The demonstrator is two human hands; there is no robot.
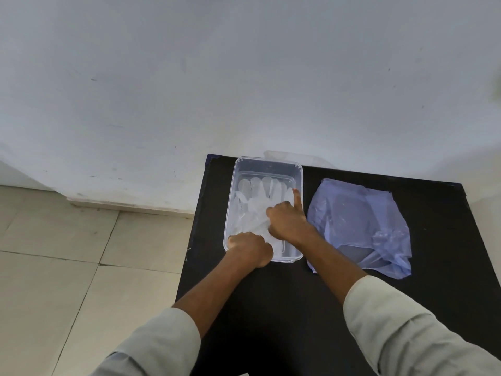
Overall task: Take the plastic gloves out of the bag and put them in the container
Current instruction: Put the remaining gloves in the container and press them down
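Observation:
A clear rectangular plastic container (267, 165) stands on the black table (271, 294), at its far left. Translucent plastic gloves (254, 196) lie flat inside it, fingers pointing away from me. My left hand (250, 249) is curled at the container's near left corner, fingers closed down on the gloves' cuff end. My right hand (287, 221) rests on the middle of the gloves with its fingers bent and the index finger stretched out along the container's right wall. The pale blue plastic bag (360, 226) lies flattened to the right of the container.
A clear lid (295, 157) leans behind the container against the white wall (244, 77). The table's left edge drops to a beige tiled floor (67, 267). A dark rectangular shape shows through the bag.

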